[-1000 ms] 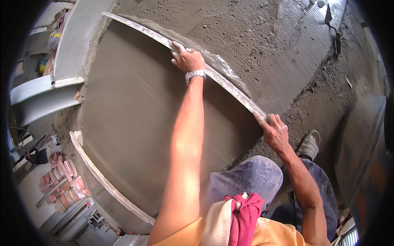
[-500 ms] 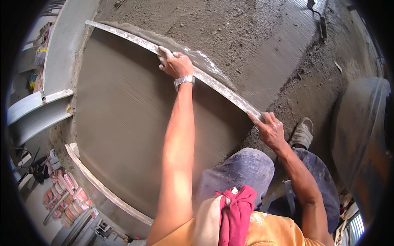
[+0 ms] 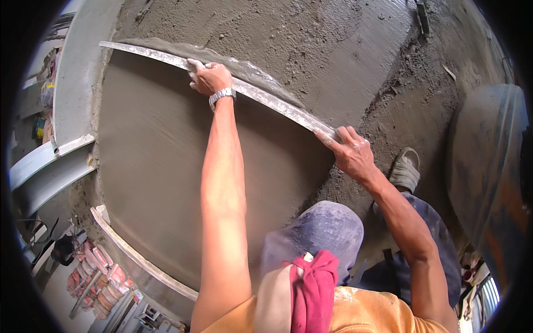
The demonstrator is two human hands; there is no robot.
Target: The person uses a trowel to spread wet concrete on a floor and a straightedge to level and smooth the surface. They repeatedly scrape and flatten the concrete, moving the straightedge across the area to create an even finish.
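A long pale screed board (image 3: pixel 272 103) lies across the wet mortar, running from the far left down toward the right. My left hand (image 3: pixel 211 77), with a metal-banded watch on its wrist, grips the board left of its middle. At the board's right end, my right hand (image 3: pixel 350 147) holds it with the index finger laid along it. A ridge of soft mortar (image 3: pixel 244 69) is heaped against the board's far side. On the near side the mortar surface (image 3: pixel 161 144) looks smooth, with faint streaks.
Rough, lumpy mortar (image 3: pixel 266 28) spreads beyond the board. Pale metal beams (image 3: pixel 47 169) border the left side, with a curved edge strip (image 3: pixel 144 258) nearer. Stacked reddish bags (image 3: pixel 100 277) lie at lower left. A large dusty bucket-like container (image 3: pixel 486 166) stands at right, near my sandalled foot (image 3: pixel 405 169).
The board and both hands have shifted left in the picture; its right end and my right hand also sit farther up. Both hands keep hold of it.
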